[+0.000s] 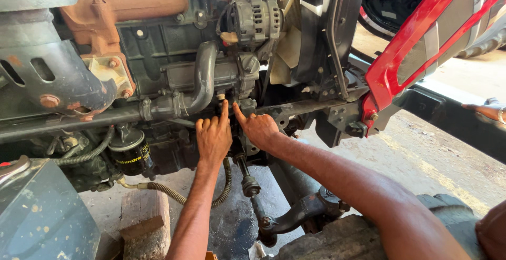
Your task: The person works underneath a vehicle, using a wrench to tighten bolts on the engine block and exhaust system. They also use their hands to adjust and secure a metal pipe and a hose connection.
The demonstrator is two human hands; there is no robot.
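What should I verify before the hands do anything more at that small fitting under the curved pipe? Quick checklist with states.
1. Left hand at the small fitting: ok, index fingertip reaches up to it.
2. Right hand alongside: ok, index finger points at the same spot.
3. Tool in either hand: not ok, both are bare and hold nothing.
4. Fitting seated or loose: cannot tell, too small and partly hidden by the fingers.
5. Curved pipe above leaves room for fingers: ok.
6. Another person's hand at far right: ok, well away from the engine.
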